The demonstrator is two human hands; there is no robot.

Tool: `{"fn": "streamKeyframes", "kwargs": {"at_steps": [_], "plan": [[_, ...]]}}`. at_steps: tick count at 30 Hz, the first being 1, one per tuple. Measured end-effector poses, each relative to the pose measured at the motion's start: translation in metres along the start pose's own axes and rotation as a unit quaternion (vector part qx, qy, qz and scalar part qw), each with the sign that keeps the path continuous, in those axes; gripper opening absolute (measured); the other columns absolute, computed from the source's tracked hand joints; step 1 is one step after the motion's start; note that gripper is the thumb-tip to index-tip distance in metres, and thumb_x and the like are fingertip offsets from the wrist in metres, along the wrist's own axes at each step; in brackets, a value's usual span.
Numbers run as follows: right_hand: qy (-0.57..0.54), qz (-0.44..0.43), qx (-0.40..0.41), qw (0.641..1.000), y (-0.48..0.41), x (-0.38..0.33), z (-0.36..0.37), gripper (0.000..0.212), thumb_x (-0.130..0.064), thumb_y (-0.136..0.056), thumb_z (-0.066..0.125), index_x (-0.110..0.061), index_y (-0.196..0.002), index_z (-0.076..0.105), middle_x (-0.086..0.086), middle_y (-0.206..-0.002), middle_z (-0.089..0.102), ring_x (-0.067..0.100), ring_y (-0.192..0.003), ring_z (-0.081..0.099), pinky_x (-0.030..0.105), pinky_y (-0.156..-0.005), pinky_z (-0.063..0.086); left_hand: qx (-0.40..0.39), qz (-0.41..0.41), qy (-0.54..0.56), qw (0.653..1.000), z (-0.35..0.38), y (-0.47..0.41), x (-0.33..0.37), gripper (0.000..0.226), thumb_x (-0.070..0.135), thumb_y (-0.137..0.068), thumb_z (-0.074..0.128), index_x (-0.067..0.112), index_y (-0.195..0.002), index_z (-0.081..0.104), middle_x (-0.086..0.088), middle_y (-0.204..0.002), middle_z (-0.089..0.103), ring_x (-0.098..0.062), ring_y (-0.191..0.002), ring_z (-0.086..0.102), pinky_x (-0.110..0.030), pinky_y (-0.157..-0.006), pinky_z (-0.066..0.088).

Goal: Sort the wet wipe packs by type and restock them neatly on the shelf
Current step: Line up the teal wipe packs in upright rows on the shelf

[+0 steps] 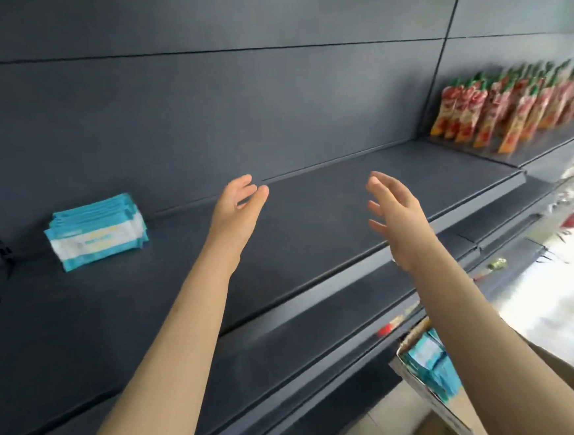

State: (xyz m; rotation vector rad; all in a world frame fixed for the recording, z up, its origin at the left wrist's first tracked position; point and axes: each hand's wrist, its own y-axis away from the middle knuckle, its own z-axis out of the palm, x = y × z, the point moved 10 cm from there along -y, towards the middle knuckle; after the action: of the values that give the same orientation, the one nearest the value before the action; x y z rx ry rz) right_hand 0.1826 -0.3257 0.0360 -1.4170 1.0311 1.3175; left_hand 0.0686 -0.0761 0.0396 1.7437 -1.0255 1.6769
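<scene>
The left hand and right hand hover empty, fingers spread. The wet wipe packs lie stacked toward the shelf's back-left corner; likely light, soft and slick, best gripped across the long edges.

Left grip bare, right grip bare, slim wrists, long unsleeved forearms

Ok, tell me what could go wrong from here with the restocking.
The stack of packs on the shelf sits slightly fanned; piling more on top could make it slide.
The left hand and right hand are empty; the box of packs sits low by the right arm, where an elbow might knock it.
Packs placed far right could crowd the red pouches.
</scene>
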Motion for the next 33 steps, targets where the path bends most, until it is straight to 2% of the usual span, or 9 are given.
{"fn": "streamKeyframes", "kwargs": {"at_steps": [3, 7, 11, 15, 16, 19, 24, 30, 33], "plan": [[0.005, 0.022, 0.056, 0.998, 0.017, 0.021, -0.098, 0.039, -0.046, -0.098, 0.054, -0.032, -0.134, 0.054, -0.012, -0.129, 0.056, 0.014, -0.122, 0.052, 0.037, -0.102, 0.043, -0.06, -0.019, 0.018, 0.998, 0.09, 0.026, -0.005, 0.039, 0.043, -0.093, 0.06, 0.037, -0.131, 0.051, 0.017, -0.131, 0.057, -0.01, -0.125, 0.052, -0.041, -0.11, 0.041], [0.026, 0.076, 0.117, 0.99, 0.048, 0.067, -0.202, 0.041, -0.051, -0.098, 0.051, -0.03, -0.133, 0.049, -0.007, -0.133, 0.052, 0.018, -0.123, 0.049, 0.036, -0.1, 0.044, -0.135, -0.07, 0.032, 0.988, 0.196, 0.066, -0.025, 0.042, 0.04, -0.096, 0.059, 0.028, -0.136, 0.05, 0.012, -0.129, 0.056, -0.011, -0.123, 0.054, -0.038, -0.106, 0.045], [0.001, 0.163, 0.173, 0.971, 0.074, 0.135, -0.278, 0.043, -0.055, -0.096, 0.051, -0.031, -0.131, 0.05, -0.001, -0.132, 0.055, 0.023, -0.121, 0.054, 0.048, -0.102, 0.048, -0.218, -0.125, 0.008, 0.968, 0.286, 0.1, -0.066, 0.04, 0.039, -0.098, 0.056, 0.025, -0.135, 0.051, 0.008, -0.131, 0.057, -0.011, -0.118, 0.056, -0.038, -0.103, 0.048], [-0.046, 0.215, 0.219, 0.951, 0.093, 0.192, -0.33, 0.04, -0.044, -0.101, 0.049, -0.021, -0.133, 0.05, -0.001, -0.115, 0.06, 0.011, -0.098, 0.059, 0.03, -0.076, 0.049, -0.283, -0.181, -0.022, 0.942, 0.356, 0.122, -0.118, 0.044, 0.039, -0.096, 0.058, 0.02, -0.136, 0.053, 0.004, -0.132, 0.057, -0.014, -0.12, 0.054, -0.037, -0.104, 0.046], [-0.05, 0.228, 0.23, 0.945, 0.097, 0.207, -0.342, 0.039, -0.044, -0.101, 0.049, -0.021, -0.133, 0.049, -0.005, -0.111, 0.059, 0.009, -0.096, 0.057, 0.029, -0.077, 0.046, -0.296, -0.195, -0.029, 0.934, 0.371, 0.126, -0.132, 0.043, 0.04, -0.096, 0.059, 0.021, -0.133, 0.054, 0.003, -0.132, 0.057, -0.015, -0.118, 0.055, -0.035, -0.101, 0.046], [-0.031, 0.267, 0.248, 0.931, 0.101, 0.25, -0.37, 0.046, -0.047, -0.101, 0.047, -0.023, -0.14, 0.044, -0.009, -0.122, 0.052, 0.017, -0.114, 0.05, 0.037, -0.094, 0.04, -0.326, -0.24, -0.051, 0.913, 0.413, 0.132, -0.172, 0.035, 0.041, -0.097, 0.056, 0.025, -0.128, 0.054, 0.003, -0.126, 0.06, -0.013, -0.112, 0.056, -0.033, -0.095, 0.046], [-0.011, 0.34, 0.267, 0.902, 0.087, 0.319, -0.411, 0.049, -0.045, -0.102, 0.046, -0.019, -0.142, 0.045, 0.003, -0.142, 0.051, 0.025, -0.132, 0.046, 0.042, -0.103, 0.039, -0.365, -0.293, -0.104, 0.878, 0.471, 0.127, -0.237, 0.027, 0.035, -0.101, 0.052, 0.021, -0.124, 0.052, 0.01, -0.106, 0.061, 0.002, -0.087, 0.054, -0.02, -0.069, 0.044], [-0.023, 0.427, 0.266, 0.864, 0.066, 0.411, -0.435, 0.046, -0.043, -0.103, 0.044, -0.017, -0.141, 0.047, 0.002, -0.131, 0.056, 0.023, -0.122, 0.05, 0.04, -0.098, 0.04, -0.383, -0.356, -0.184, 0.832, 0.52, 0.113, -0.33, 0.04, 0.036, -0.098, 0.057, 0.017, -0.133, 0.054, 0.001, -0.127, 0.057, -0.011, -0.11, 0.05, -0.03, -0.099, 0.041], [-0.02, 0.461, 0.255, 0.85, 0.055, 0.464, -0.44, 0.044, -0.043, -0.102, 0.047, -0.017, -0.137, 0.051, 0.005, -0.131, 0.059, 0.023, -0.118, 0.053, 0.038, -0.095, 0.044, -0.38, -0.382, -0.217, 0.814, 0.538, 0.109, -0.382, 0.044, 0.036, -0.097, 0.059, 0.015, -0.135, 0.053, -0.001, -0.135, 0.055, -0.01, -0.113, 0.049, -0.029, -0.102, 0.039]]}}
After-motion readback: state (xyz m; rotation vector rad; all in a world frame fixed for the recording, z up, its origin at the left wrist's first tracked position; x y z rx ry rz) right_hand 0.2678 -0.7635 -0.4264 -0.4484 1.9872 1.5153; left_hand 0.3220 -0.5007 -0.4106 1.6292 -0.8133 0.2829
